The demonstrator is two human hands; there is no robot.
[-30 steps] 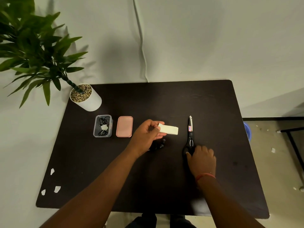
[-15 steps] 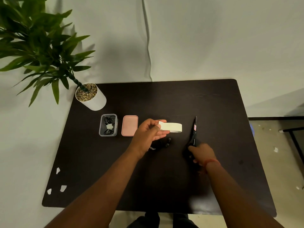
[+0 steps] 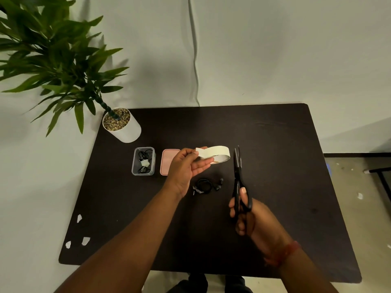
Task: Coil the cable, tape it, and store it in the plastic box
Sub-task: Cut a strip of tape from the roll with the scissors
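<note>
My left hand (image 3: 188,166) holds a roll of pale tape (image 3: 218,153) above the dark table (image 3: 275,144), pinching its loose end. My right hand (image 3: 247,218) grips black scissors (image 3: 238,172) by the handles, blades slightly apart and pointing away, just right of the roll. A small coiled black cable (image 3: 204,185) with earbud ends lies on the table between my hands. The clear plastic box (image 3: 143,161) stands at the left with a taped black cable inside. Its pink lid (image 3: 168,161) lies beside it, partly behind my left hand.
A potted plant in a white pot (image 3: 123,127) stands at the table's far left corner. Three torn white tape scraps (image 3: 84,241) lie near the front left edge. A white cord (image 3: 193,60) hangs down the wall behind the table.
My right hand picked the scissors up off the table and raised them beside the tape. My left hand lifted the tape roll higher, uncovering the coiled cable below.
</note>
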